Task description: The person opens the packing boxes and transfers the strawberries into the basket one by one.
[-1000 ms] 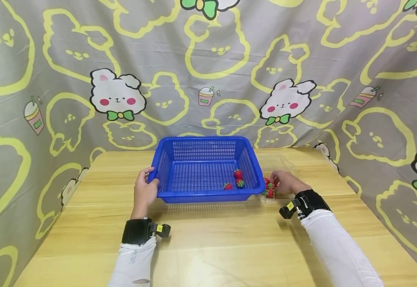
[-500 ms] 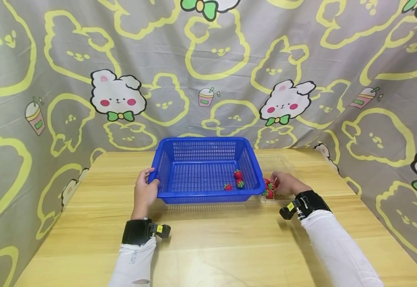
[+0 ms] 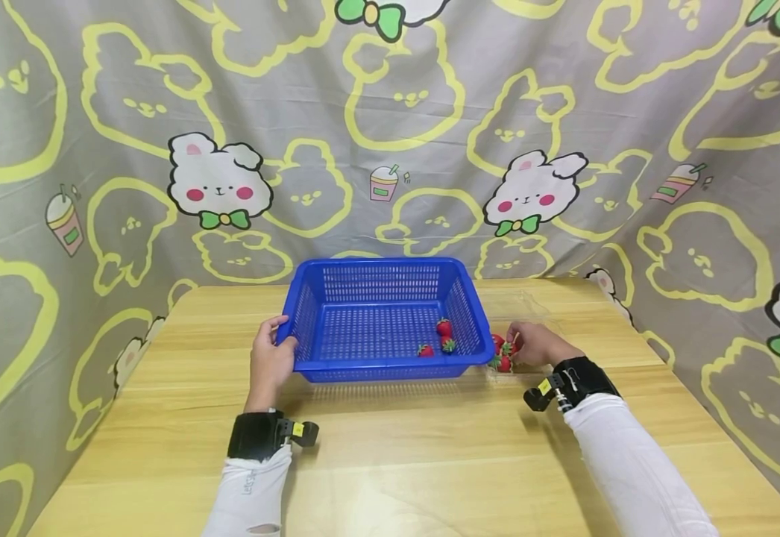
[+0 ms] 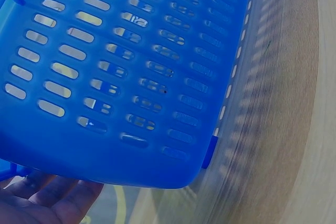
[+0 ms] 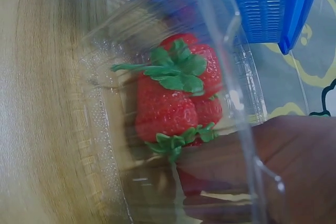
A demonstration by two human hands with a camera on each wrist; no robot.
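Observation:
My left hand (image 3: 273,359) grips the left rim of a blue perforated plastic basket (image 3: 383,364); in the left wrist view its fingers (image 4: 68,198) lie against the outside of the end wall. Three red strawberries, one of them (image 3: 444,327) near the right wall, lie inside the basket. Right of it, a clear plastic box (image 5: 105,150) holds several strawberries (image 5: 165,111) with green leaves. My right hand (image 3: 536,344) reaches into that box and pinches a strawberry (image 3: 514,349) at the right of the cluster. The box wall and other fruit partly hide those fingertips.
A light wooden table (image 3: 403,455) carries both containers. The box stands tight against the basket's right side, partly under its rim. A grey patterned cloth (image 3: 336,97) hangs behind and along both sides. Each wrist bears a black strap with a small camera.
Both hands, the basket and the box hold almost the same places. The view shifts very slightly; the front strawberry in the box appears to sit a touch more to the left.

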